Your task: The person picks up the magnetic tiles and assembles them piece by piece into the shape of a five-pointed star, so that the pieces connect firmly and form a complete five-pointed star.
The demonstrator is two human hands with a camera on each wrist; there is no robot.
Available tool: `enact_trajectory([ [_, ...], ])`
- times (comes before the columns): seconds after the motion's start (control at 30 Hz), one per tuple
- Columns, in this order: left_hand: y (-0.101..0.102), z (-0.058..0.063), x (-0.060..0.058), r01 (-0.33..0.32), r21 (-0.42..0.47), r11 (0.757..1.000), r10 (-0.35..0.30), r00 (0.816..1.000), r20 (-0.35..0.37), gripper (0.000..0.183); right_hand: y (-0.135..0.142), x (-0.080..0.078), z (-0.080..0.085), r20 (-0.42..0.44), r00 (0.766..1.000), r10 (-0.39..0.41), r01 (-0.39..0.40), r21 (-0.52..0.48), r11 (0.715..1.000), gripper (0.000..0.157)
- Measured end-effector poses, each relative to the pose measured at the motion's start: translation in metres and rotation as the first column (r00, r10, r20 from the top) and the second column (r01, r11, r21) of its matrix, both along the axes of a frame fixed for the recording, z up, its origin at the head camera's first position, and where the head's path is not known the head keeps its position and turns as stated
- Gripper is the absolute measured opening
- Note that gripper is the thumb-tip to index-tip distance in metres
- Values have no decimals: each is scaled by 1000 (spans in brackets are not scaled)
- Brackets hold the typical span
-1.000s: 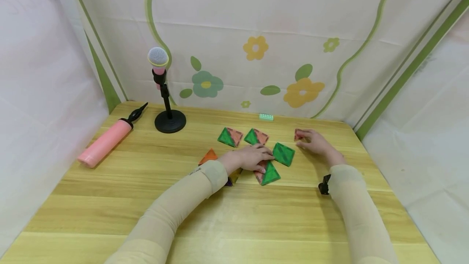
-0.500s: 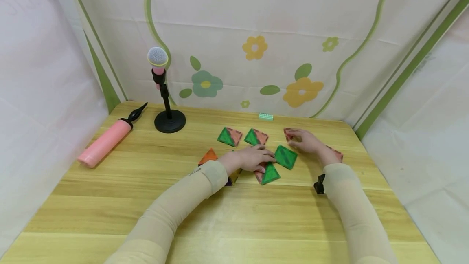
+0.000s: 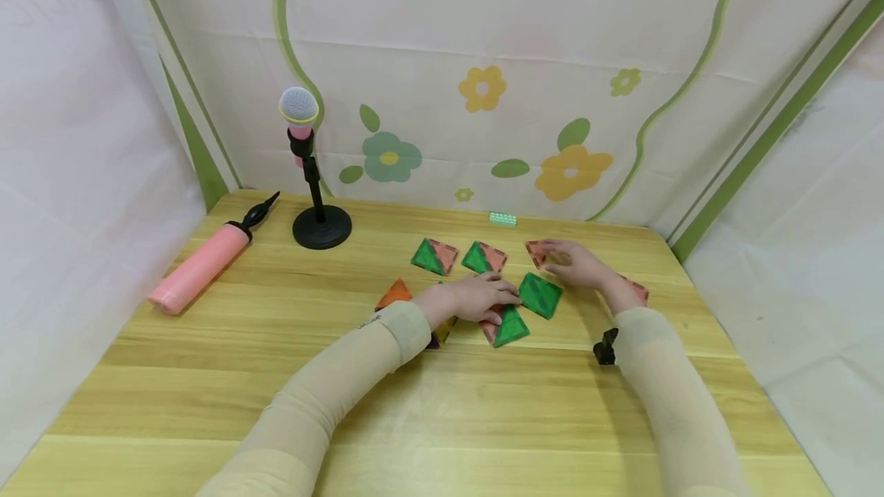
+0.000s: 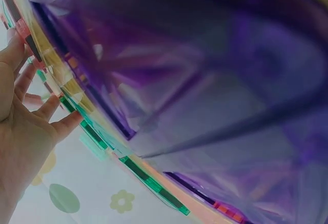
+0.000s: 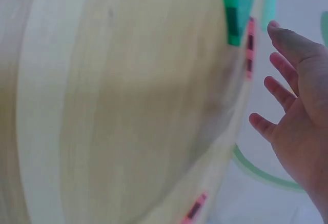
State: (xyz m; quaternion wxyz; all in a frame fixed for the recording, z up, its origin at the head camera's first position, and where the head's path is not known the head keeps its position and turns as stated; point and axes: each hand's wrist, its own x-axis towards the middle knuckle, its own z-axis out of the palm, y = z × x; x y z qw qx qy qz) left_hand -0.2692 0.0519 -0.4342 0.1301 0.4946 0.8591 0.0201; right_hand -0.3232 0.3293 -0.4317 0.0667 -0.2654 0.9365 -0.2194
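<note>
My left hand [image 3: 476,297] rests with extended fingers over a red and green pair of triangular magnetic tiles [image 3: 511,326], its fingertips right at a green square of two tiles [image 3: 541,295]. Under the left wrist lie orange [image 3: 395,292], yellow and purple tiles, partly hidden; a purple tile [image 4: 169,65] looms large in the left wrist view. My right hand [image 3: 580,263] is farther right, fingertips touching a red tile [image 3: 533,253]. In the right wrist view, that hand's thumb and fingers [image 5: 281,93] are spread, with the red tile's edge [image 5: 250,55] beside them.
Behind the left hand lie two green and pink tile pairs, one farther left [image 3: 426,255] and one nearer [image 3: 473,258]. Another red tile [image 3: 637,291] shows past the right wrist. A microphone stand [image 3: 321,228] and pink hand pump [image 3: 200,268] stand left; a mint brick [image 3: 503,218] lies at the back.
My right hand has moved left, and the red tile at its fingertips has shifted left too. The green square has slid slightly right. Another red tile came into view past the right wrist.
</note>
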Motion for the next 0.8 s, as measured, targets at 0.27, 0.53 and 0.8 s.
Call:
enact_trajectory([
  [0.27,0,1,1,-10,-9,1000,10,1000,6,53,36,22,17,-6,995,-95,95,-3,995,54],
  [0.53,-2,3,2,-2,26,1000,2,1000,19,53,79,45,20,16,981,-194,192,93,977,53],
  [0.8,1,7,-1,14,16,1000,-14,1000,20,55,103,59,9,-34,973,-228,231,143,963,51],
])
